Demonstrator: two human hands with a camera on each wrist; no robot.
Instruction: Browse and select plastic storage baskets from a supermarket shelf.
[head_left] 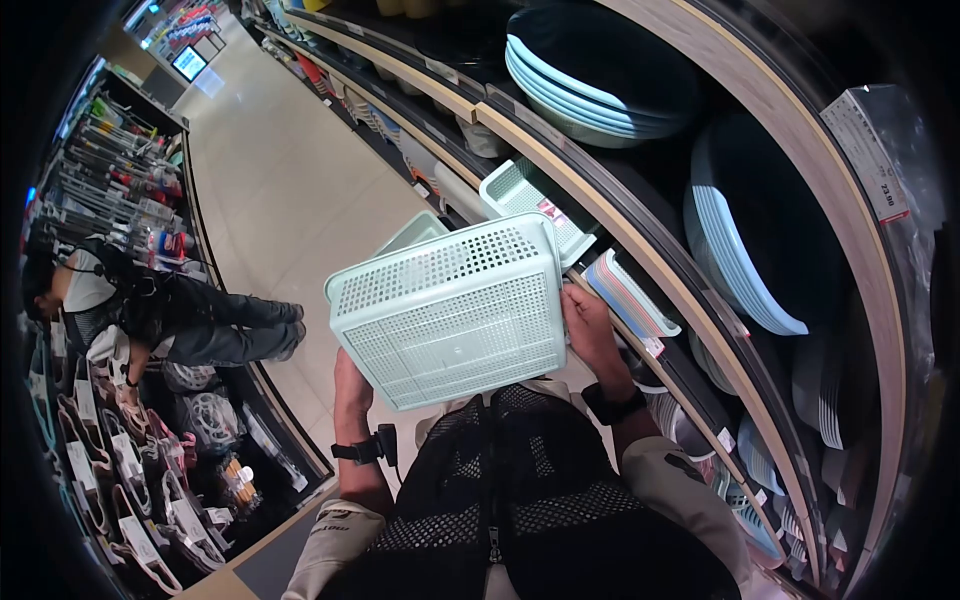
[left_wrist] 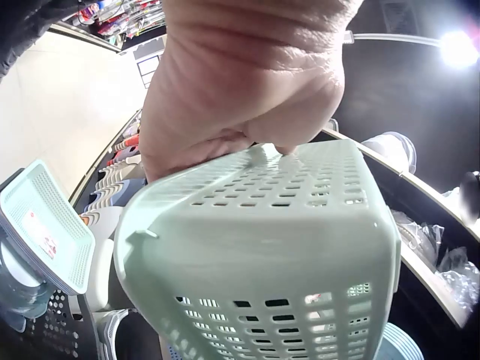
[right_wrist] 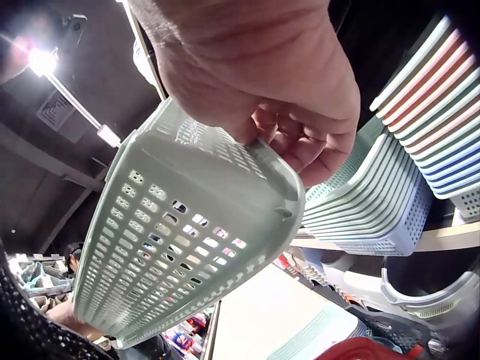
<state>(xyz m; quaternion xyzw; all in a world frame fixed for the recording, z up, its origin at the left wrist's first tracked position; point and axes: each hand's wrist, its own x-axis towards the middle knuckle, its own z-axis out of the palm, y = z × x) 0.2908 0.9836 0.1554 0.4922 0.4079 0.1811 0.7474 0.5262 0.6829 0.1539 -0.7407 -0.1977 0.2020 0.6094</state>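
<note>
A pale green perforated plastic basket (head_left: 455,310) is held in mid-air before the chest, its underside facing the head camera. My left hand (head_left: 352,385) grips its left side; in the left wrist view the left hand (left_wrist: 240,97) has its fingers bent over the basket's edge (left_wrist: 262,240). On the opposite side my right hand (head_left: 588,325) holds the basket, and in the right wrist view the right hand (right_wrist: 270,90) curls its fingers round the rim of the basket (right_wrist: 180,232). Parts of both hands' fingers are hidden.
Shelves on the right hold a stack of coloured baskets (head_left: 625,295), a light green tray (head_left: 535,205) and nested blue basins (head_left: 740,265). A person (head_left: 200,310) bends over the left-hand shelves. A tiled aisle floor (head_left: 290,170) runs between them.
</note>
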